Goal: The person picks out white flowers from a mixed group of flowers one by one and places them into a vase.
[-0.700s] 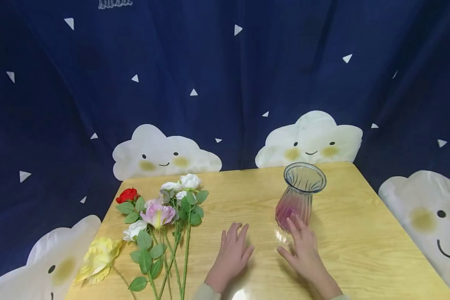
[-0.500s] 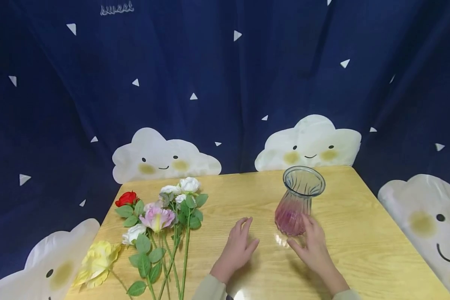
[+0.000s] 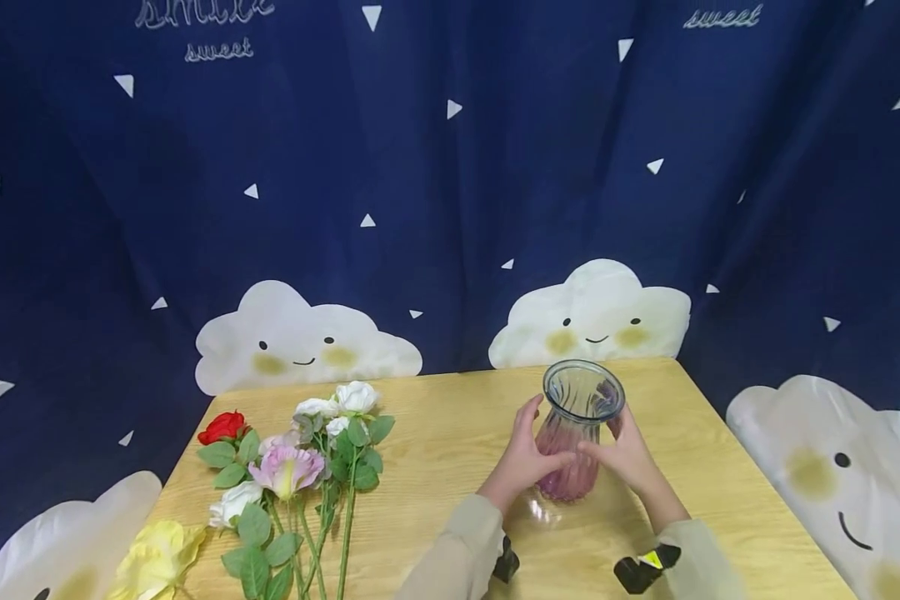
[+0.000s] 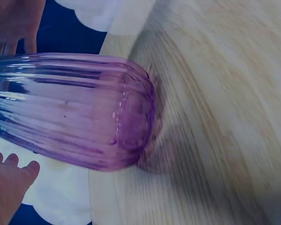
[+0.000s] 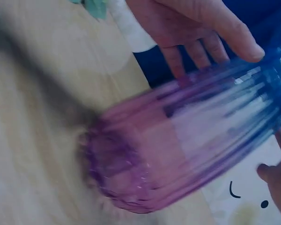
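the vase (image 3: 574, 430) is at three o'clock from the flowers (image 3: 288, 471) — your left hand (image 3: 527, 457), at the vase's eight o'clock, is spread wide; your right hand (image 3: 632, 457) is at four — whether it grips, i cannot tell.

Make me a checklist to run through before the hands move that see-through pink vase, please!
1. Is the vase mouth-up? Ok.
2. Is the left hand at its left side? Ok.
3. Is the right hand at its right side? Ok.
4. Do both have a firm grip? Cannot tell; touching isn't clear.
5. Is its bottom flat on the table? Cannot tell.
6. Are the flowers out of its way? Ok, lying off to the left.
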The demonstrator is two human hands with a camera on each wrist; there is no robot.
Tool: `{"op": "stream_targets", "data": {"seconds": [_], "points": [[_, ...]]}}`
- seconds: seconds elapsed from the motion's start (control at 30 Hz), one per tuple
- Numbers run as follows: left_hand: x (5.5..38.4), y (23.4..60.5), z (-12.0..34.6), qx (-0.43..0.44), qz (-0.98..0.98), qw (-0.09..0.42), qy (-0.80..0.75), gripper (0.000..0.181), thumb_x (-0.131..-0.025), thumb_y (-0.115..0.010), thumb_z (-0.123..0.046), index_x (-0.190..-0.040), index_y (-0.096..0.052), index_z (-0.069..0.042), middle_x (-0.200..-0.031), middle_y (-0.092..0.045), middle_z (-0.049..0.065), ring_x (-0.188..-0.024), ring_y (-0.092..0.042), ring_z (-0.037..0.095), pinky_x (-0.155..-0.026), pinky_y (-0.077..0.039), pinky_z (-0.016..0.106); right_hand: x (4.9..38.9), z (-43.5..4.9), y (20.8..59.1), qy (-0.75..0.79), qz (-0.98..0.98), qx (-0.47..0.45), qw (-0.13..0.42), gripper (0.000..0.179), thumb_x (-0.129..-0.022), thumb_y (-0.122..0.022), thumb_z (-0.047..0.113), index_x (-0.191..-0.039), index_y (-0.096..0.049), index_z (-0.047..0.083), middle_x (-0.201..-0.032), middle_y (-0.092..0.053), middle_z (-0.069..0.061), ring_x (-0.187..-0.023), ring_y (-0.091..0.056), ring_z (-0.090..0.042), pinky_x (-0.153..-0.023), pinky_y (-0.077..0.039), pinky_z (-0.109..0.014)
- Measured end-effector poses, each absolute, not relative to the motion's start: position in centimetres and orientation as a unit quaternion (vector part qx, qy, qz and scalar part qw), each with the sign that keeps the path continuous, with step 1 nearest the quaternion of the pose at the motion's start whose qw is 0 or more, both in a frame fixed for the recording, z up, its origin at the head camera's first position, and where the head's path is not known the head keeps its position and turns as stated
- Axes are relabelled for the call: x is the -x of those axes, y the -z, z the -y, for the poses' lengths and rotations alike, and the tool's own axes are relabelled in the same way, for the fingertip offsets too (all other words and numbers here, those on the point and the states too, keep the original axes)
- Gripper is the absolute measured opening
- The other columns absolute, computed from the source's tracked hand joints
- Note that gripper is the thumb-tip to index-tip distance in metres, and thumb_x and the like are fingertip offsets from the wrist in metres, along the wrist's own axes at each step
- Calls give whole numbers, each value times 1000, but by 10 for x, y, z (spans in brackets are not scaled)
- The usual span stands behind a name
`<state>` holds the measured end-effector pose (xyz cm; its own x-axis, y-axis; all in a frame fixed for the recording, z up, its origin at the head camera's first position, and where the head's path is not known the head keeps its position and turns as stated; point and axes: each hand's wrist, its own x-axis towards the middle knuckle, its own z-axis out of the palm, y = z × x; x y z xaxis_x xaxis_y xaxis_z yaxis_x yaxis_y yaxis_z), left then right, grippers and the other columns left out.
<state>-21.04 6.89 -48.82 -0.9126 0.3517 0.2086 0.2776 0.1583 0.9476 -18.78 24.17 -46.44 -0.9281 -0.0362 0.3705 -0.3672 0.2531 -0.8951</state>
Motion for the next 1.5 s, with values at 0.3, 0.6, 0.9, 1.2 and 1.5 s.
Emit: {"op": "stream_targets", "data": {"seconds": [0.3,0.6,0.9,1.2,1.5], "points": [[212,498,-77,-205,-764,36,-611,80,-65,-80,-17,-130,-33,-12,-122,-32,-1,-112,-38,16,-95,-33,29,210,-250,460,-588,756,-265,110,90,-59,-69,-17,-134,-21,-9,-122,-38,-38,-111,-45,-4,-91,-32,-14],[213,488,-73,-197,-771,45,-604,77,-64,-80,-14,-128,-36,-11,-116,-35,-4,-109,-40,14,-94,-35,26,216,-249,457,-597,747,-278,86,82,-62,-67,-18,-131,-24,-11,-115,-43,-38,-107,-49,-7,-85,-43,-23],[214,490,-67,-196,-772,48,-602,75,-65,-80,-15,-127,-38,-11,-115,-37,-4,-109,-40,14,-93,-37,27,212,-241,456,-596,758,-250,83,77,-64,-69,-14,-130,-28,-10,-116,-46,-35,-106,-50,-7,-87,-39,-18],[197,489,-40,-215,-783,48,-582,72,-65,-80,-18,-125,-41,-12,-118,-39,-3,-112,-41,16,-94,-36,29,192,-221,457,-588,769,-236,84,73,-65,-70,-10,-127,-32,-9,-114,-49,-32,-105,-50,-6,-88,-38,-19],[178,490,-4,-225,-802,44,-551,73,-66,-79,-18,-126,-39,-15,-122,-39,-1,-114,-41,17,-92,-38,30,170,-190,449,-524,820,-222,68,74,-66,-74,3,-127,-35,-7,-116,-53,-22,-107,-50,-35,-91,-36,-51]]}}
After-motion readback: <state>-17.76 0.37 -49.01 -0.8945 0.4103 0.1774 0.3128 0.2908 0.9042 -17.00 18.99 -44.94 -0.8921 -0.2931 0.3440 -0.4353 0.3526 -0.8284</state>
